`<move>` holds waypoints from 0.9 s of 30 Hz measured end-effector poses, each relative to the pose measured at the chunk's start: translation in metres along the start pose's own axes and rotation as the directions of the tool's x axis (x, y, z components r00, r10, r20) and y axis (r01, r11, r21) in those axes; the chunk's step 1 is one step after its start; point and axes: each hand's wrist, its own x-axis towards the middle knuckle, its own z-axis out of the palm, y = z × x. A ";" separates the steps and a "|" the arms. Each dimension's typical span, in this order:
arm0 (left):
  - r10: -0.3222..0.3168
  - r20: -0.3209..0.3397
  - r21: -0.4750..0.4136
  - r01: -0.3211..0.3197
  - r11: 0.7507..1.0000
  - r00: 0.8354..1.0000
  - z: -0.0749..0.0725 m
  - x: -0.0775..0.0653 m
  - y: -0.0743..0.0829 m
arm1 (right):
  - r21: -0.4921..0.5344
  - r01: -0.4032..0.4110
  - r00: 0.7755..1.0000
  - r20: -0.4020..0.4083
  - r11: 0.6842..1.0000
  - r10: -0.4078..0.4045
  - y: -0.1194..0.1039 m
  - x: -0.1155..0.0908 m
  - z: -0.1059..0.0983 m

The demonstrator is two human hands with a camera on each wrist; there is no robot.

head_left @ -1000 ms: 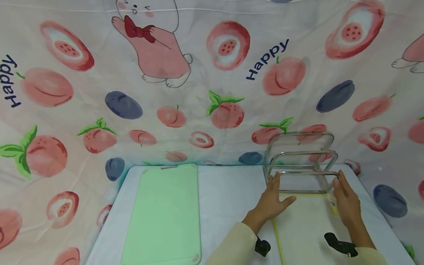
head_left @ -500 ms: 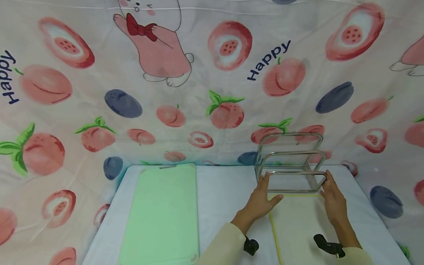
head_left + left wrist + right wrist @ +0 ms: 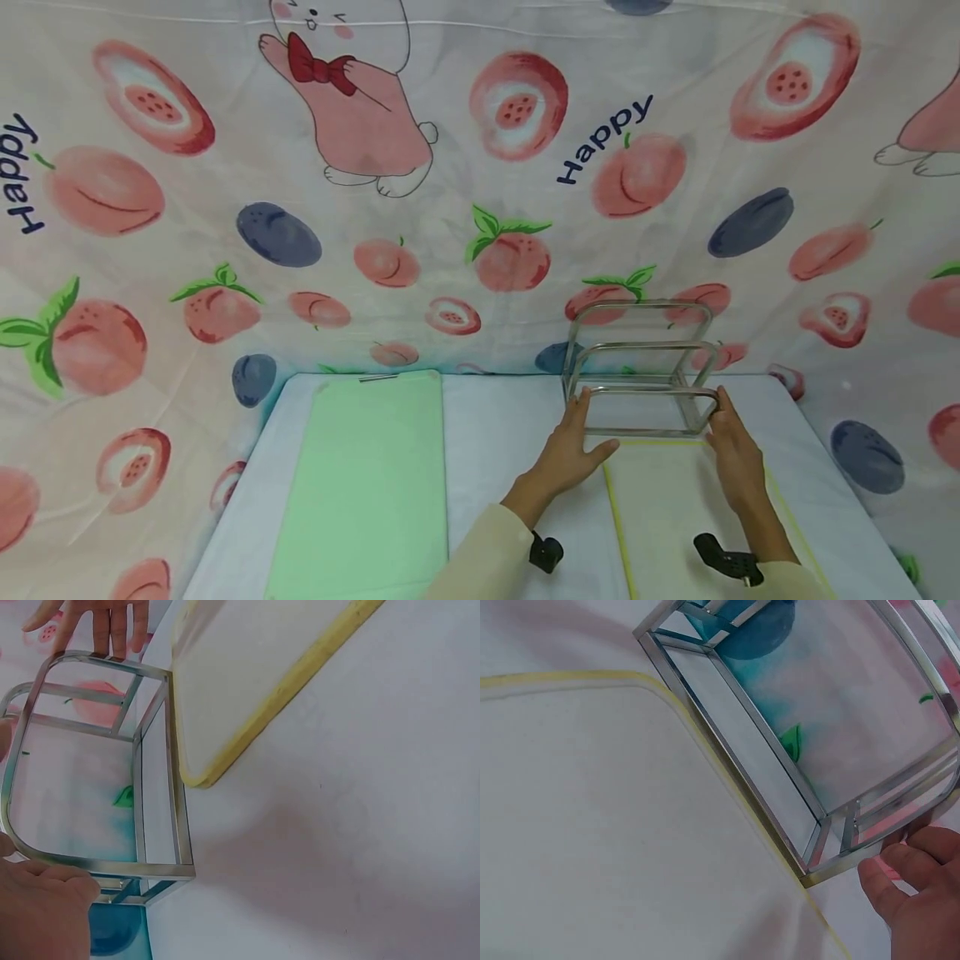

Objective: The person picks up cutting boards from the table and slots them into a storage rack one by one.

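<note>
Cutting board (image 3: 367, 483), pale green, flat near tabletop's (image 3: 498, 425) left edge, reaching back edge. Left hand (image 3: 562, 454): grip spread, thumb apart, fingers fairly straight against left side of metal rack (image 3: 648, 390). Rack upright by tabletop's back edge, toward right corner. Yellow-rimmed white board (image 3: 667, 500) flat just in front. Right hand (image 3: 738, 458): grip unclosed, fingers extended, touching rack's right side.
</note>
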 end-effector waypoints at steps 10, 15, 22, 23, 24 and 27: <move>0.016 -0.024 0.024 -0.015 1.000 1.000 -0.011 -0.009 -0.013 | -0.076 -0.029 1.000 -0.002 0.997 0.029 -0.010 -0.003 0.014; 0.028 -0.056 0.062 -0.024 0.998 0.998 -0.017 -0.013 -0.018 | -0.082 -0.017 1.000 0.017 0.997 0.018 -0.013 -0.003 0.020; 0.060 -0.075 0.072 -0.055 0.996 0.995 -0.020 -0.015 -0.020 | -0.058 -0.037 0.998 0.056 0.998 0.041 -0.013 -0.006 0.024; 0.057 -0.077 0.077 -0.051 0.996 0.995 -0.020 -0.016 -0.021 | -0.047 -0.040 0.997 0.065 0.998 0.043 -0.013 -0.006 0.025; 0.055 -0.079 0.079 -0.049 0.996 0.995 -0.021 -0.016 -0.022 | -0.037 -0.042 0.996 0.072 0.998 0.044 -0.014 -0.006 0.025; 0.051 -0.083 0.082 -0.045 0.996 0.995 -0.022 -0.017 -0.025 | -0.021 -0.040 0.996 0.078 0.999 0.041 -0.014 -0.006 0.027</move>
